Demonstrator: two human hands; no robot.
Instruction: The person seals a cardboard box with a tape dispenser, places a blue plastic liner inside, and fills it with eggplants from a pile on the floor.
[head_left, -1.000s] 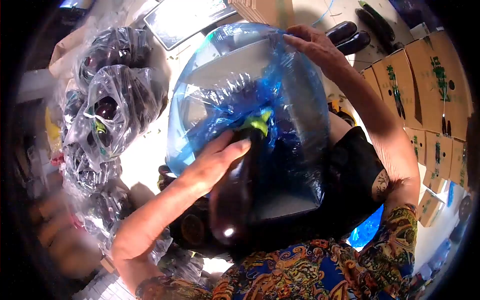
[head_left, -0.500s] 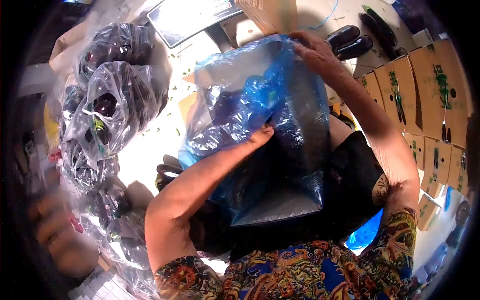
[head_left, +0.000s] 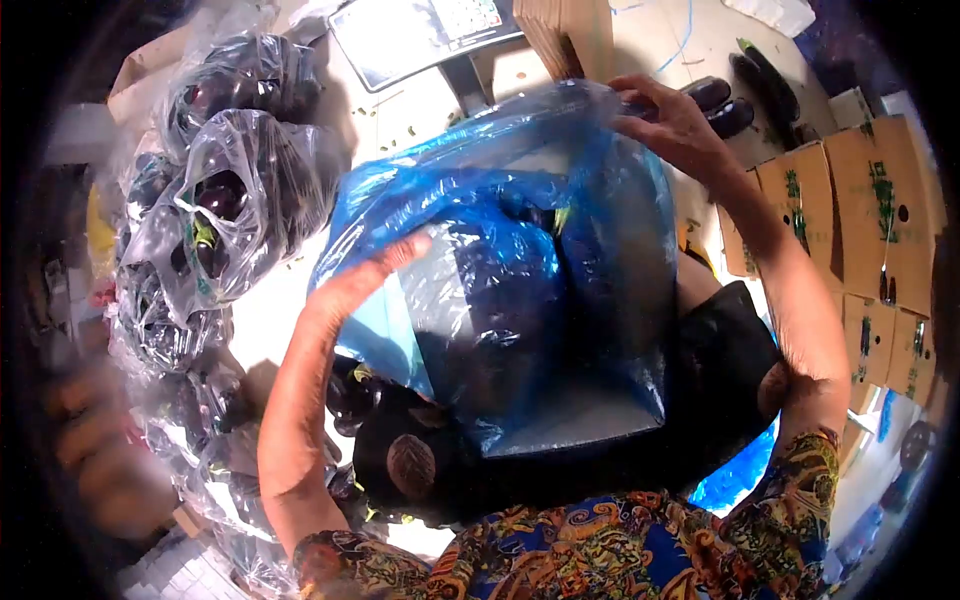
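Observation:
A blue translucent plastic bag (head_left: 500,300) stands spread over a box between my knees. Through the film I make out dark shapes, with a green stem end of an eggplant (head_left: 562,217) near the middle. My left hand (head_left: 370,275) grips the bag's left side, thumb on top, its other fingers partly hidden by the plastic. At the far right corner my right hand (head_left: 670,125) has its fingers bent around the bag's edge. Loose eggplants (head_left: 352,395) lie beside my left knee.
Clear bags of eggplants (head_left: 225,195) line the left side. A scale (head_left: 420,40) and a cardboard piece (head_left: 565,40) stand beyond the blue bag. Loose eggplants (head_left: 765,85) lie at the far right, near stacked cardboard boxes (head_left: 870,220).
My left hand has moved left and outward from the bag's middle, drawing the film with it. The bag spreads wider. My right hand keeps to the far right corner, slightly lower.

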